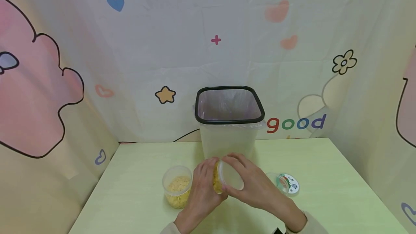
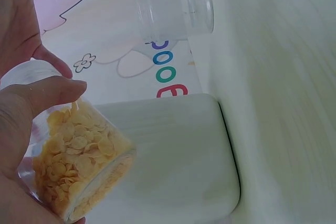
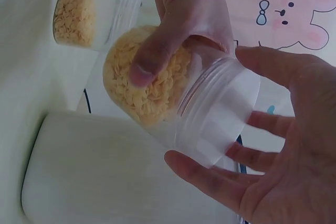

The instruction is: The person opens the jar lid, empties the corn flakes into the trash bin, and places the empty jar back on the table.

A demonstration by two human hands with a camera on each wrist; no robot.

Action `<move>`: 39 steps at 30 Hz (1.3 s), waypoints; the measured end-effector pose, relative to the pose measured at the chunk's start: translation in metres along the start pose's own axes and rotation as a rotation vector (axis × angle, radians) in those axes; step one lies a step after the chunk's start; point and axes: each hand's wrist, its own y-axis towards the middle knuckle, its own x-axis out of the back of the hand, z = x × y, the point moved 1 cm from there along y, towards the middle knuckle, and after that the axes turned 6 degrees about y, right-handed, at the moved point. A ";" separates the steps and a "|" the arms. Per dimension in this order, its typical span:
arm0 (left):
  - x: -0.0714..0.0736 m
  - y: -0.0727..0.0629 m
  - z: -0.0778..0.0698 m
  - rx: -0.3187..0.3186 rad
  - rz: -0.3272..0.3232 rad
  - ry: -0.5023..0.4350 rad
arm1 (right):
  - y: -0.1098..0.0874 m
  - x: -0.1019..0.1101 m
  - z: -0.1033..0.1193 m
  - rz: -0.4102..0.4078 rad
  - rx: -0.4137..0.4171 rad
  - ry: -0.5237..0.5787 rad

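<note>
Both hands grip cereal jar, lid prob. on.

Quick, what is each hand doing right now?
Left hand: grips the jar of flakes, tilted on its side.
Right hand: fingers curled round the jar's lid.

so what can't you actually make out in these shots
- Bin inside: head view shows only the bag lining near its rim; its bottom is hidden by its own walls.
- Held jar in the head view: mostly covered by the left hand and right hand.
- Lid on the table: its label print is too small to read.
- Second jar: cut off by the top edge in the right wrist view.
</note>
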 end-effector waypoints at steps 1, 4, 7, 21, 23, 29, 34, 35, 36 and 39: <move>0.000 0.000 0.000 0.003 0.002 -0.004 | 0.000 0.001 -0.001 0.011 0.026 -0.003; 0.001 0.000 0.000 0.011 0.008 -0.016 | 0.001 0.004 -0.003 0.045 0.084 -0.012; 0.002 0.000 0.000 0.019 0.011 -0.029 | 0.002 0.008 -0.003 0.075 0.114 -0.009; 0.006 0.001 -0.001 0.060 0.039 -0.078 | 0.002 0.015 -0.001 0.105 0.240 0.025; 0.007 0.002 -0.001 0.060 0.039 -0.079 | 0.002 0.015 -0.001 0.101 0.248 0.019; 0.008 0.002 -0.001 0.057 0.038 -0.089 | 0.002 0.018 0.000 0.098 0.241 0.006; 0.008 0.003 -0.001 0.050 0.005 -0.084 | 0.001 0.022 0.001 0.089 0.228 -0.005; 0.009 0.003 0.000 0.052 -0.005 -0.082 | 0.000 0.023 0.002 0.086 0.221 -0.007; 0.009 0.003 0.000 0.054 -0.016 -0.082 | 0.000 0.025 0.002 0.082 0.212 -0.007; 0.011 0.003 0.002 0.070 -0.035 -0.081 | -0.002 0.029 0.000 0.068 0.189 -0.010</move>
